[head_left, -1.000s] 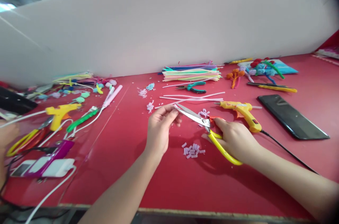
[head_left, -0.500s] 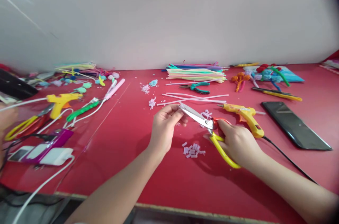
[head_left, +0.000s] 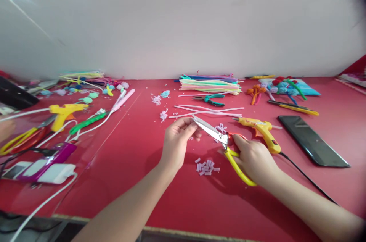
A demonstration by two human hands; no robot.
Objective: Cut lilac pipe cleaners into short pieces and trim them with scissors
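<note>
My right hand (head_left: pixel 256 160) is wrapped round the handles of a pair of scissors (head_left: pixel 211 130) with one red and one yellow grip. Their blades look nearly closed and point left, the tips at the fingers of my left hand (head_left: pixel 176 141). Those left fingers are pinched together; what they hold is too small and hidden to make out. Below the blades lies a small heap of short pale pink cut pieces (head_left: pixel 206 167). A second cluster of pink pieces (head_left: pixel 221 128) sits behind the scissors.
Beyond my hands lie long pink pipe cleaners (head_left: pixel 208 111), teal pliers (head_left: pixel 212 99) and a pipe cleaner bundle (head_left: pixel 210 83). A yellow glue gun (head_left: pixel 261 129) and phone (head_left: pixel 311 141) are right. Another glue gun (head_left: pixel 64 114), a power strip (head_left: pixel 47 163) and another person's hand (head_left: pixel 6 129) are left.
The camera view has tilted up slightly, so the table items sit a little lower. My hands and the scissors keep almost the same pose.
</note>
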